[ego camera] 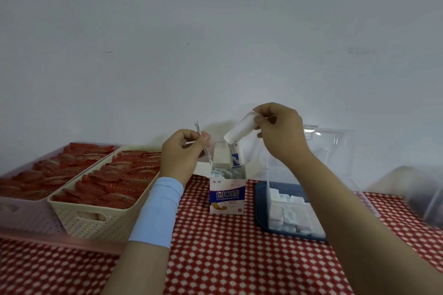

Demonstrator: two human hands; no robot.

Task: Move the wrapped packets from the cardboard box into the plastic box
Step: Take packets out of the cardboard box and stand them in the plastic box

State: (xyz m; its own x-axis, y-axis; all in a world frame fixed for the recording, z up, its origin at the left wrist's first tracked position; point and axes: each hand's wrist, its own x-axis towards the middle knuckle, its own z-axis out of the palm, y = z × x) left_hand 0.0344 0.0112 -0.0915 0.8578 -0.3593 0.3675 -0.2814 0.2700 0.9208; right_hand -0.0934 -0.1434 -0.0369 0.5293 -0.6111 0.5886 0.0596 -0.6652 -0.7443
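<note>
By the tabletop's (pixel 227 258) left edge sits a cream basket (pixel 96 219). The left hand (pixel 179 154) pinches one thin packet (pixel 203 143) above the open cardboard box (pixel 227 196) in the middle. The right hand (pixel 281 133) grips a white stack (pixel 239 130) beside the plastic box (pixel 270 175).

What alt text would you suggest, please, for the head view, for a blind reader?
Above an open cardboard box, a person's left hand pinches one thin wrapped packet and the right hand grips a white bundle. A clear plastic box holding packets stands beside it on a red chequered cloth.
</note>
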